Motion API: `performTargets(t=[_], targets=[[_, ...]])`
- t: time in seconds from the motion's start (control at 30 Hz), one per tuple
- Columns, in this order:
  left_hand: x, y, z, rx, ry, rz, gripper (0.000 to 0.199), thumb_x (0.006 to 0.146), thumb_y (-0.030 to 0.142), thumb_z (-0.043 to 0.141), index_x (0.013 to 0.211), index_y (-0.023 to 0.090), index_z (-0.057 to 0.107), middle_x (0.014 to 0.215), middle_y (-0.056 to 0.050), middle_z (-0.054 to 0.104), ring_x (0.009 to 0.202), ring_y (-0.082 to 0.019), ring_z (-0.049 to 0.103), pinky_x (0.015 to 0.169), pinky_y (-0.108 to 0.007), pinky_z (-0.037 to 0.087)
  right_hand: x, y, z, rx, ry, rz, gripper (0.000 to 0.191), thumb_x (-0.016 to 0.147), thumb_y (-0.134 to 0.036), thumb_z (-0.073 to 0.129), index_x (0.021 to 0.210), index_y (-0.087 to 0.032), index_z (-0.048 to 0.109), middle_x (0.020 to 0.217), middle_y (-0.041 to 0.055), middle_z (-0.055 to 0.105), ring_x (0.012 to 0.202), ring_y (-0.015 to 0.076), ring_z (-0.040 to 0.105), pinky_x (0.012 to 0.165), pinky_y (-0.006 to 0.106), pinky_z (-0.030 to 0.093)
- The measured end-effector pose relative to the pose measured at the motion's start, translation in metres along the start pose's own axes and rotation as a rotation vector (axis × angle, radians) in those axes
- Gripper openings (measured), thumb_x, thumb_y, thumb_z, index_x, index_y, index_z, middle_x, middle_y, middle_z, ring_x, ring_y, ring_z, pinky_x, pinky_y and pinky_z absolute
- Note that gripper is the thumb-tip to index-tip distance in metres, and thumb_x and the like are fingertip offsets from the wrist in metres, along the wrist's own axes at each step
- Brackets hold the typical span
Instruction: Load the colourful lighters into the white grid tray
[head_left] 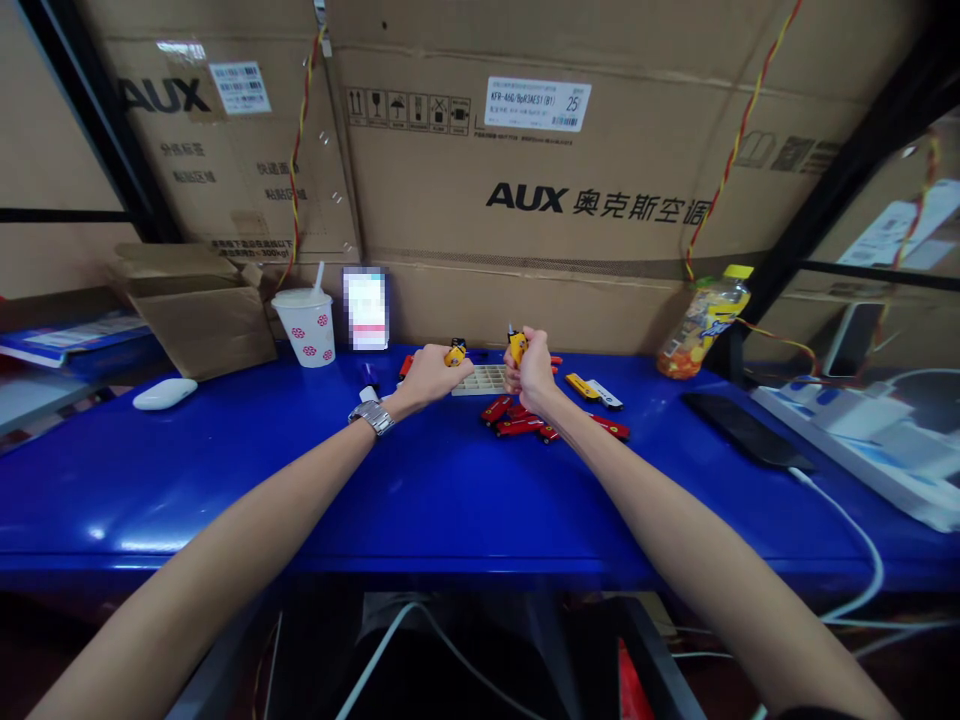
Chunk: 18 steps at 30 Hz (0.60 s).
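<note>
My left hand (433, 375), with a metal watch at the wrist, is closed around a yellow lighter (454, 356); its dark top shows above my fingers. A second yellow lighter (517, 347) is gripped upright in my right hand (534, 370), with a small pale bluish tip above it. Between and below the hands sits a cream gridded tray (484, 380), partly covered by them. Several red lighters (517, 425) lie in a loose pile in front of the tray. To the right, a yellow lighter (581, 387) and a white lighter (604, 395) lie side by side.
On the blue table (420, 500) stand a paper cup (304, 330) with a straw, a lit phone (366, 310) and a drink bottle (701, 325). A white case (165, 394) lies left. A dark phone (742, 430) with a white cable lies right. Cardboard (600, 270) walls the back.
</note>
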<state>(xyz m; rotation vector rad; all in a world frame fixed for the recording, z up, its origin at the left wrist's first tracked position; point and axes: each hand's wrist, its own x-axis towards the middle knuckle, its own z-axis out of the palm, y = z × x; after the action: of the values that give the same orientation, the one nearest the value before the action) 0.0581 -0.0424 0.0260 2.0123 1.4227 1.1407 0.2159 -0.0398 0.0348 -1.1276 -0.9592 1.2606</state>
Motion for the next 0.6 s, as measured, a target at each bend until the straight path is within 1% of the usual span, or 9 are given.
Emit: performTargets(t=[0.17, 0.27, 0.33, 0.4, 0.43, 0.5, 0.6], targets=[[0.0003, -0.0009, 0.0002, 0.038, -0.004, -0.019, 0.027, 0.071, 0.034, 0.055, 0.052, 0.019, 0.044, 0.048, 0.003, 0.036, 0.045, -0.009, 0.034, 0.045, -0.026, 0.018, 0.001, 0.0017, -0.0017, -0.011, -0.022, -0.009, 0.053, 0.089, -0.063, 0.019, 0.054, -0.025, 0.029, 0.034, -0.0068, 0.02, 0.029, 0.0077, 0.013, 0.033, 0.024, 0.014], [0.0009, -0.0016, -0.0002, 0.069, -0.008, -0.022, 0.029, 0.072, 0.036, 0.057, 0.053, 0.019, 0.043, 0.049, 0.003, 0.038, 0.047, -0.009, 0.034, 0.046, -0.027, 0.019, 0.0012, 0.0022, -0.0025, -0.013, -0.079, 0.007, 0.057, 0.089, -0.067, 0.016, 0.053, -0.024, 0.032, 0.035, -0.0071, 0.019, 0.03, 0.0072, 0.012, 0.033, 0.024, 0.013], [0.0014, -0.0021, -0.0005, 0.074, -0.002, 0.011, 0.028, 0.07, 0.034, 0.061, 0.054, 0.019, 0.042, 0.052, 0.004, 0.04, 0.049, -0.009, 0.034, 0.047, -0.026, 0.021, 0.0022, 0.003, -0.0035, -0.035, -0.11, 0.026, 0.06, 0.088, -0.068, 0.014, 0.053, -0.024, 0.033, 0.036, -0.0067, 0.019, 0.031, 0.007, 0.012, 0.034, 0.024, 0.013], [0.002, -0.0028, -0.0006, 0.069, 0.01, 0.056, 0.029, 0.07, 0.035, 0.063, 0.057, 0.019, 0.042, 0.054, 0.004, 0.042, 0.052, -0.009, 0.036, 0.049, -0.025, 0.024, 0.0038, 0.0043, -0.0047, -0.067, -0.114, 0.026, 0.061, 0.087, -0.07, 0.016, 0.053, -0.024, 0.035, 0.036, -0.0062, 0.021, 0.031, 0.007, 0.012, 0.034, 0.024, 0.013], [0.0024, -0.0033, -0.0004, 0.067, 0.026, 0.072, 0.03, 0.072, 0.036, 0.063, 0.059, 0.019, 0.042, 0.056, 0.004, 0.044, 0.053, -0.01, 0.037, 0.05, -0.025, 0.025, 0.0048, 0.0052, -0.0055, -0.076, -0.109, 0.015, 0.061, 0.086, -0.072, 0.019, 0.053, -0.024, 0.037, 0.036, -0.006, 0.022, 0.032, 0.0072, 0.013, 0.034, 0.024, 0.014], [0.0033, -0.0051, 0.0004, 0.037, 0.056, 0.072, 0.03, 0.08, 0.042, 0.058, 0.066, 0.02, 0.043, 0.059, 0.003, 0.048, 0.055, -0.011, 0.042, 0.053, -0.025, 0.027, 0.0067, 0.007, -0.0071, -0.083, -0.098, -0.015, 0.06, 0.085, -0.074, 0.023, 0.055, -0.024, 0.04, 0.036, -0.0057, 0.024, 0.033, 0.0078, 0.015, 0.034, 0.024, 0.016], [0.0051, -0.009, 0.0017, -0.065, 0.057, 0.044, 0.02, 0.091, 0.039, 0.046, 0.083, 0.021, 0.042, 0.067, 0.001, 0.055, 0.059, -0.014, 0.049, 0.057, -0.026, 0.033, 0.0092, 0.0092, -0.0099, -0.098, -0.094, -0.061, 0.058, 0.085, -0.072, 0.026, 0.059, -0.024, 0.045, 0.036, -0.0051, 0.027, 0.035, 0.0087, 0.018, 0.035, 0.025, 0.018]])
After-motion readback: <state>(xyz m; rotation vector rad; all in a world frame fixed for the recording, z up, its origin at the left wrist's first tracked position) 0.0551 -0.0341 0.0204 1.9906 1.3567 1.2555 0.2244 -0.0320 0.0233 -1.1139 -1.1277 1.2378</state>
